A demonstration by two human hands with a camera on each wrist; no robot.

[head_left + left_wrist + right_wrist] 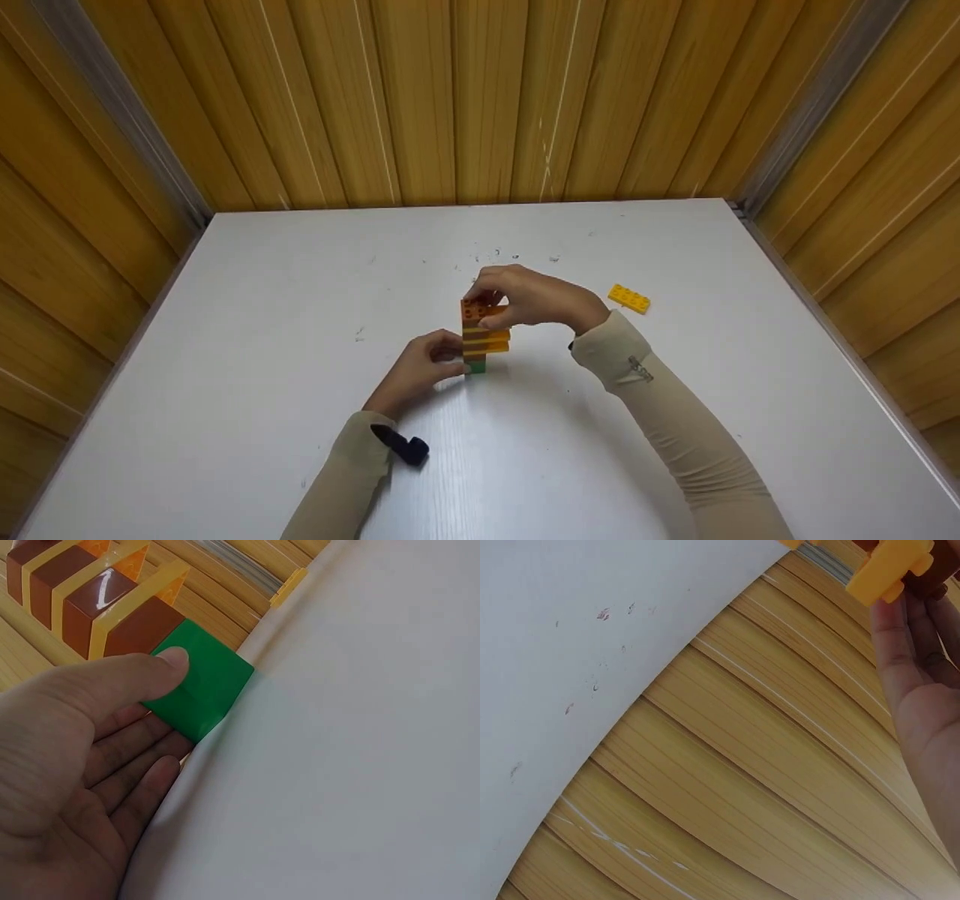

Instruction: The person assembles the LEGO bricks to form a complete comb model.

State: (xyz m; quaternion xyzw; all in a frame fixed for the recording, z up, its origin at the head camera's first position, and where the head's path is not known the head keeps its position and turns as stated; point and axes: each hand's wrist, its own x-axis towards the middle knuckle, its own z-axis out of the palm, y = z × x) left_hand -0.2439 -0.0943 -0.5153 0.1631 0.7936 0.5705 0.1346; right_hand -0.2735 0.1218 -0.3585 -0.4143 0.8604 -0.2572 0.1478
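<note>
A tower of toy building bricks stands upright on the table, layered in brown bricks and yellow plates that jut out to the right. Its bottom layer is a green brick. My left hand holds this base, thumb on the green face and fingers behind it. Up at the top, my right hand grips the upper layers between thumb and fingers. In the right wrist view, a studded yellow plate shows above the right fingers; most of the tower lies outside that view.
One loose yellow plate lies on the white table, right of the tower and beyond the right wrist. Small dark marks dot the tabletop behind the tower. Wood-look panels rise along the table's back and sides.
</note>
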